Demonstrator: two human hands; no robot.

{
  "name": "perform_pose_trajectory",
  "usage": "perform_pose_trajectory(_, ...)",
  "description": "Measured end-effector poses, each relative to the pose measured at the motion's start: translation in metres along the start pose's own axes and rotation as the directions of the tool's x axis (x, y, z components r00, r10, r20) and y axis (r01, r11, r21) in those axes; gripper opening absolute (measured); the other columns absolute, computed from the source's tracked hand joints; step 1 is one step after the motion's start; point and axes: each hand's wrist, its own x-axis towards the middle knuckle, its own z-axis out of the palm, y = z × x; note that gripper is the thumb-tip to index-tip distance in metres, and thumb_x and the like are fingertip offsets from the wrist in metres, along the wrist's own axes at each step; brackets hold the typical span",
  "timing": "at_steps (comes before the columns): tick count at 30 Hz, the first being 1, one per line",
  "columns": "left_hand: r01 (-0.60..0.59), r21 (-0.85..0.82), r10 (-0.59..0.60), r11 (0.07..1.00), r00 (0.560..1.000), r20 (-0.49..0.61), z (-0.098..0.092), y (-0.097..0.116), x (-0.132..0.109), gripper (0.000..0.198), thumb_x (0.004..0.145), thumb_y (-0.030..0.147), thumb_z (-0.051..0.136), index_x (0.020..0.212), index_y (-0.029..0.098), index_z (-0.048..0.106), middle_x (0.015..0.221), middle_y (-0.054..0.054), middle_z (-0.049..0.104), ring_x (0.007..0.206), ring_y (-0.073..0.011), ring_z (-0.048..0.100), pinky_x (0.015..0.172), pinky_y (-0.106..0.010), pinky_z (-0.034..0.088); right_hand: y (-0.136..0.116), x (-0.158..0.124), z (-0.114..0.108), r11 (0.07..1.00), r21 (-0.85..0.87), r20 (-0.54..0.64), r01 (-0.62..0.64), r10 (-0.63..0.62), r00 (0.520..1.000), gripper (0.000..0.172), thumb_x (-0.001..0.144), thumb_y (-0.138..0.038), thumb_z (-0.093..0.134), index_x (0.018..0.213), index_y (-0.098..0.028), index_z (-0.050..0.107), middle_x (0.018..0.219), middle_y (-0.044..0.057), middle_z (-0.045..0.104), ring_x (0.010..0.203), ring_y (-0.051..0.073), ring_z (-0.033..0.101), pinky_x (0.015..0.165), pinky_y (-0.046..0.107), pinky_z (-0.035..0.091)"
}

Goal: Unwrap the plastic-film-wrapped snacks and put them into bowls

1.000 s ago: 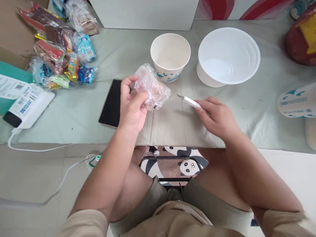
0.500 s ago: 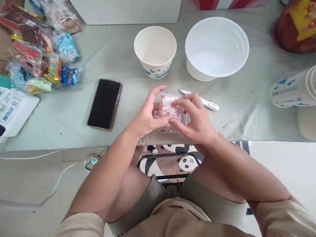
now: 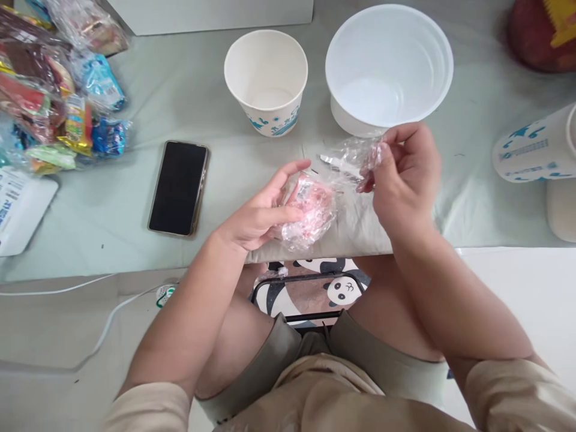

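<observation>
My left hand (image 3: 263, 213) is closed around a clear plastic packet (image 3: 308, 211) with pinkish food inside, held just above the near table edge. My right hand (image 3: 405, 174) pinches a stretched strip of the clear wrapper (image 3: 355, 157), pulled up and to the right of the packet. A small white utility knife (image 3: 333, 162) lies on the cloth behind the wrapper, mostly hidden. Farther back stand an empty paper cup (image 3: 266, 81) with blue print and an empty white plastic bowl (image 3: 389, 66).
A black phone (image 3: 179, 187) lies face up left of my hands. A pile of wrapped snacks (image 3: 58, 102) fills the far left. A stack of paper cups (image 3: 535, 150) lies at the right edge. A white cable (image 3: 90, 288) runs over the floor below.
My right hand left the knife on the table, came to the packet, then pulled part of the wrapper away to the right. My left hand lowered the packet toward the table edge.
</observation>
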Motion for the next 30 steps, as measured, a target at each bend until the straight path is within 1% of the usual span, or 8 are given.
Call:
perform_pose_trajectory(3, 0.160, -0.253, -0.097, 0.954, 0.965, 0.244, -0.006, 0.001, 0.001, 0.066, 0.090, 0.050, 0.073, 0.151, 0.047, 0.050, 0.114, -0.003, 0.076, 0.086, -0.0219, 0.079, 0.062, -0.032, 0.066, 0.003, 0.006, -0.005, 0.999, 0.025, -0.041, -0.045, 0.046, 0.998, 0.023, 0.105, -0.053, 0.052, 0.113, -0.032, 0.049, 0.086, 0.002, 0.060, 0.077, 0.019, 0.064, 0.071, 0.036, 0.056)
perform_pose_trajectory(7, 0.143, -0.356, -0.145, 0.923, 0.989, 0.022, -0.002, -0.003, 0.008, 0.055, 0.098, 0.050, 0.063, 0.149, 0.046, 0.043, 0.130, -0.002, 0.070, 0.105, -0.0241, 0.078, 0.072, -0.037, 0.068, -0.006, -0.005, 0.005, 0.962, -0.088, -0.086, 0.260, -0.267, 0.960, 0.025, 0.105, -0.051, 0.052, 0.121, -0.032, 0.053, 0.113, 0.008, 0.063, 0.107, 0.024, 0.067, 0.090, 0.043, 0.058)
perform_pose_trajectory(12, 0.154, -0.458, -0.238, 0.875, 0.962, -0.132, 0.009, 0.001, 0.011, 0.050, 0.098, 0.034, 0.058, 0.143, 0.044, 0.039, 0.126, 0.001, 0.069, 0.101, -0.0185, 0.075, 0.080, -0.036, 0.065, -0.008, -0.027, 0.033, 0.767, -0.253, 0.359, 0.590, -0.492, 0.793, 0.019, 0.098, -0.037, 0.067, 0.116, -0.031, 0.067, 0.117, 0.007, 0.069, 0.111, 0.027, 0.064, 0.095, 0.046, 0.051)
perform_pose_trajectory(19, -0.002, -0.677, -0.348, 0.736, 0.857, -0.381, 0.012, 0.012, 0.016, 0.059, 0.080, 0.028, 0.078, 0.131, 0.037, 0.049, 0.122, -0.002, 0.067, 0.126, -0.0288, 0.068, 0.099, -0.041, 0.058, -0.009, -0.032, 0.042, 0.543, -0.380, 0.226, 0.749, -0.730, 0.645, 0.014, 0.099, -0.013, 0.064, 0.101, -0.027, 0.064, 0.082, -0.001, 0.068, 0.075, 0.015, 0.058, 0.070, 0.034, 0.042)
perform_pose_trajectory(22, -0.096, -0.676, -0.348, 0.731, 0.799, -0.490, 0.007, 0.011, 0.018, 0.051, 0.084, 0.031, 0.075, 0.128, 0.035, 0.048, 0.127, -0.003, 0.063, 0.136, -0.0305, 0.062, 0.108, -0.045, 0.053, -0.020, -0.037, 0.039, 0.632, -0.256, 0.330, 0.732, -0.654, 0.680, 0.013, 0.098, -0.012, 0.062, 0.101, -0.024, 0.063, 0.078, -0.002, 0.069, 0.065, 0.012, 0.060, 0.061, 0.028, 0.045)
perform_pose_trajectory(25, -0.103, -0.716, -0.373, 0.691, 0.798, -0.474, 0.001, 0.013, 0.015, 0.046, 0.085, 0.036, 0.074, 0.123, 0.032, 0.050, 0.127, -0.003, 0.064, 0.131, -0.0303, 0.066, 0.104, -0.045, 0.056, -0.027, -0.040, 0.034, 0.774, -0.065, 0.487, 0.629, -0.526, 0.697, 0.009, 0.098, -0.015, 0.062, 0.103, -0.022, 0.064, 0.064, -0.006, 0.065, 0.050, 0.007, 0.054, 0.050, 0.022, 0.043)
perform_pose_trajectory(28, -0.086, -0.749, -0.370, 0.656, 0.829, -0.419, -0.001, 0.018, 0.009, 0.047, 0.084, 0.046, 0.078, 0.120, 0.030, 0.053, 0.122, -0.004, 0.065, 0.129, -0.0302, 0.067, 0.099, -0.041, 0.058, -0.026, -0.036, 0.031, 0.894, -0.061, 0.318, 0.444, -0.404, 0.858, 0.007, 0.100, -0.021, 0.062, 0.093, -0.023, 0.064, 0.056, -0.008, 0.055, 0.045, 0.007, 0.046, 0.046, 0.022, 0.038)
perform_pose_trajectory(30, -0.030, -0.761, -0.358, 0.648, 0.871, -0.338, 0.000, 0.021, 0.004, 0.058, 0.081, 0.050, 0.083, 0.125, 0.032, 0.051, 0.119, -0.003, 0.065, 0.125, -0.0308, 0.069, 0.094, -0.041, 0.059, -0.019, -0.030, 0.032, 0.969, -0.051, 0.130, 0.243, -0.235, 0.963, 0.010, 0.099, -0.034, 0.066, 0.095, -0.024, 0.064, 0.069, -0.003, 0.061, 0.058, 0.011, 0.056, 0.051, 0.024, 0.044)
